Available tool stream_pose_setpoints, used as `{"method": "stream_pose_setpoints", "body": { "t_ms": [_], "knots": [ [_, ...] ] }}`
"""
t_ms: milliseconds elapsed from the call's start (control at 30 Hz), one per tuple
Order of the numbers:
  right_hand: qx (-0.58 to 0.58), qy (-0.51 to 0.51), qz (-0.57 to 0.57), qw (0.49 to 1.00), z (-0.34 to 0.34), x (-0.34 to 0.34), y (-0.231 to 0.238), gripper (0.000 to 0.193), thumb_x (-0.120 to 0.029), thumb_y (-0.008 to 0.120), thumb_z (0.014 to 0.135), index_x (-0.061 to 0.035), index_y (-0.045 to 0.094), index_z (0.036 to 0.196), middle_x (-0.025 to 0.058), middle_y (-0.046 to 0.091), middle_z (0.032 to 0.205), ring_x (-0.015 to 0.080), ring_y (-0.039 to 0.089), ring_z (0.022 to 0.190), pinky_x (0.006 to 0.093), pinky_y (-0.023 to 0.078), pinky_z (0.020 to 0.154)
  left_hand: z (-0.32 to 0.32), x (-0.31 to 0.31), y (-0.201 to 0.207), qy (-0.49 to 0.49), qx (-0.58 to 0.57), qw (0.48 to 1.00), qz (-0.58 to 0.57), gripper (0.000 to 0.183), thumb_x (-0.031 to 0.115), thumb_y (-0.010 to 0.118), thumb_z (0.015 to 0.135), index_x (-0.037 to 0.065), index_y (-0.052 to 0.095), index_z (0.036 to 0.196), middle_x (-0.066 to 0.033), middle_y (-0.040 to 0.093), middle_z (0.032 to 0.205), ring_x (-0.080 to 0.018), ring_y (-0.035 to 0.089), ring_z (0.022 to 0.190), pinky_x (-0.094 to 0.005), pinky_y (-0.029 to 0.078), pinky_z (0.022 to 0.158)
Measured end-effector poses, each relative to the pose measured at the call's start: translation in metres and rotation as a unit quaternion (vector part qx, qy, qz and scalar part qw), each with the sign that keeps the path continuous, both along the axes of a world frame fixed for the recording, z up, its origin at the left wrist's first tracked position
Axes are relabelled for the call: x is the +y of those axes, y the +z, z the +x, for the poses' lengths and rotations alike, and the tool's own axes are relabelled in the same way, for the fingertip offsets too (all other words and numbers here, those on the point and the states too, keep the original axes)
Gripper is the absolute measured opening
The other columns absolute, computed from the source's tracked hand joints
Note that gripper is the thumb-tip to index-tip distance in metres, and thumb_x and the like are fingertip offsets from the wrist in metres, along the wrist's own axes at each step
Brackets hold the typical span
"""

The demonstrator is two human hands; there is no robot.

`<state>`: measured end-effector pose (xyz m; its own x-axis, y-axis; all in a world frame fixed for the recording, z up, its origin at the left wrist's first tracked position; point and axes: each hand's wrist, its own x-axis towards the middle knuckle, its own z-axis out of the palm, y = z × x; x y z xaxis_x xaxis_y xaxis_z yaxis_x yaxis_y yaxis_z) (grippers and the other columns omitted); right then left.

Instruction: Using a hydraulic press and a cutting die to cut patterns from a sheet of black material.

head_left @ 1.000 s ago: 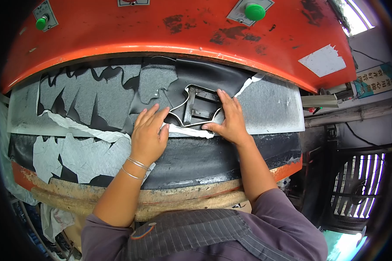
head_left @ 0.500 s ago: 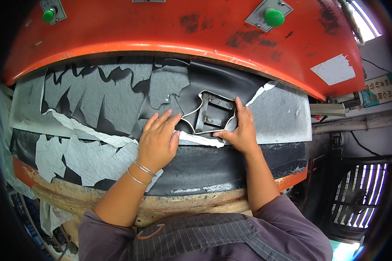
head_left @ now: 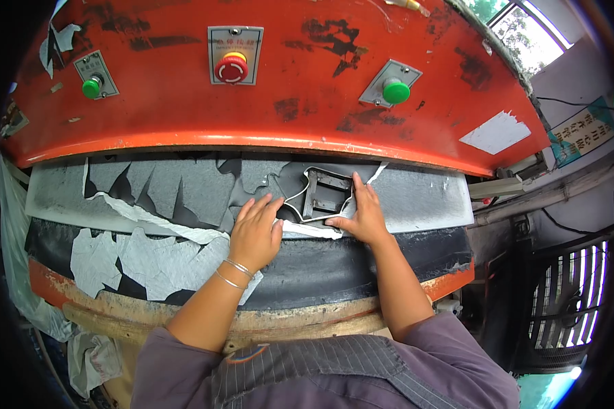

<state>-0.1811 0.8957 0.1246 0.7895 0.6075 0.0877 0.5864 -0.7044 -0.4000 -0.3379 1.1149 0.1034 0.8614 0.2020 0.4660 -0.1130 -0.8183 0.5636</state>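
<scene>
A steel cutting die [head_left: 329, 193], a thin wavy-edged outline with dark crossbars inside, rests on a black sheet [head_left: 292, 176] near the red machine front. My right hand [head_left: 367, 217] grips its right side, thumb at the near edge and fingers along the far right edge. My left hand [head_left: 256, 235] lies with fingers stretched out on the sheet, fingertips beside the die's left tip. Left of it, the sheet shows grey, with curved and pointed cut-outs and a torn white edge [head_left: 143, 217]. The pale cutting board [head_left: 416, 198] shows underneath.
The red machine front [head_left: 266, 123] overhangs the board's far edge. It carries two green buttons [head_left: 396, 91] and a red stop button [head_left: 231, 68]. Grey scraps [head_left: 147, 262] lie on the black near ledge [head_left: 320, 273]. A black fan [head_left: 566, 296] stands at the right.
My view has tilted upward, so more of the red front and its stop button show. The front's lower edge now hides more of the sheet's far part. Both hands keep their places at the die.
</scene>
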Motion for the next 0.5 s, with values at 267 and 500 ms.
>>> {"method": "stream_pose_setpoints", "body": {
  "t_ms": [267,500],
  "knots": [
    [-0.006,-0.059,0.202,0.978,-0.023,0.006,0.059,0.095,-0.037,0.084,0.068,-0.0004,0.036,0.142,0.0216,0.055,0.123,0.0334,0.052,0.114,0.0432,0.042,0.096,-0.010,0.084,0.093,0.115,-0.104,0.956,-0.250,0.031,0.016,0.065,0.088,0.002,0.062,0.115,-0.0128,0.066,0.113,-0.0232,0.062,0.106,-0.0347,0.048,0.093],
    [-0.086,0.041,0.524,0.846,0.002,0.079,0.183,0.031,-0.009,0.071,0.086,-0.0010,0.050,0.108,0.0024,0.056,0.081,0.0072,0.050,0.068,0.0222,0.044,0.061,-0.043,0.221,0.160,0.336,-0.440,0.830,-0.064,0.022,0.018,0.050,0.101,0.000,0.060,0.095,-0.0052,0.064,0.093,-0.0110,0.057,0.083,-0.0264,0.048,0.078]
  ]
}}
